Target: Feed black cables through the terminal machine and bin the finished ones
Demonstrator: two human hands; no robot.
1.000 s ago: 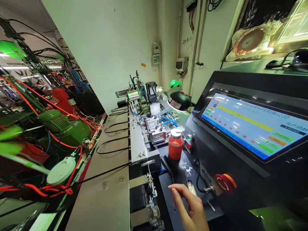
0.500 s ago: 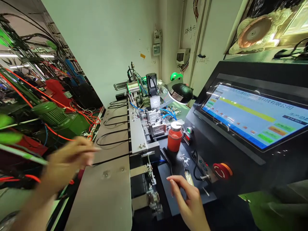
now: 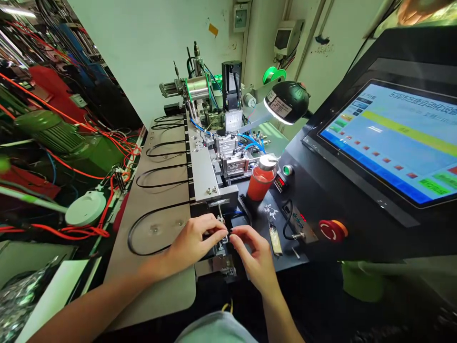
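My left hand (image 3: 200, 237) is closed in a pinch over the near end of the machine's metal track, its thumb and fingertips together. Facing it, my right hand (image 3: 255, 255) pinches close by, the fingertips of both hands almost meeting. What lies between them is too small and too hidden to make out. A black cable (image 3: 130, 236) loops out over the metal plate (image 3: 157, 276), and its near side passes out of sight at my left hand. Beneath my hands, small metal clamps (image 3: 228, 271) partly show.
Several more cable loops (image 3: 137, 178) lie along the plate further off. On the right stand a red jar (image 3: 259, 183) with a metal lid, a red stop button (image 3: 332, 230) and a touch screen (image 3: 396, 138). A black lamp (image 3: 289, 100) hangs over the machine.
My left hand has come in from the far left to the track, and my right hand has moved left to meet it. A nearer cable loop now lies on the plate.
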